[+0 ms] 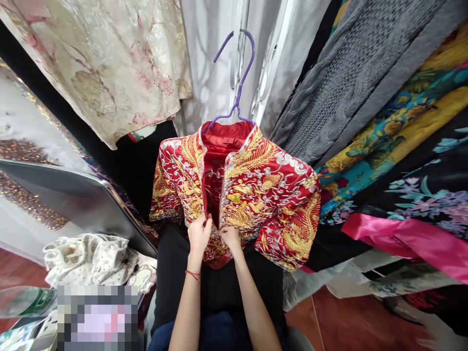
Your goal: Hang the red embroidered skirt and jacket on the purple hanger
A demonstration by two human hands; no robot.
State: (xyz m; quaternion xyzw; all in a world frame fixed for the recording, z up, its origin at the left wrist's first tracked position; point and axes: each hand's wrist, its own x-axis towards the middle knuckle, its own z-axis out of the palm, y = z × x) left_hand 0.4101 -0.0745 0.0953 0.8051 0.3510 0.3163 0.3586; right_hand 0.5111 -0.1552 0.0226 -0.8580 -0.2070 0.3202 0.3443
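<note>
Poking in at the lower left edge, a clear bottle (22,298) with a green label lies near a bundle of white, dark-spotted cloth (89,256). Behind them stands a shiny grey panel (73,195) with a rounded corner, and beyond it hangs white cloth trimmed with sequins (29,151). Further right, a cream garment (139,73) printed with pink flowers hangs from above. In the middle, a red jacket (252,187) covered in gold and silver embroidery is spread on a purple hanger (237,95), its lower part over the person's black-clothed lap (217,287). A tag (227,141) marked 5 shows inside the collar, and the front is parted from the neck down to the hands. The left hand (199,235), with a red string (192,276) around the wrist, pinches one front edge; the right hand (229,237), just beside it, grips the other edge with curled fingers. Behind the hanger is a pale curtain (208,53); I cannot tell whether the hook catches anything. To the right hang a grey knit (340,73), teal-and-yellow flowered cloth (387,131) and black flowered cloth (435,175), with bright pink cloth (405,236) lower down, above reddish floor tiles (340,321).
</note>
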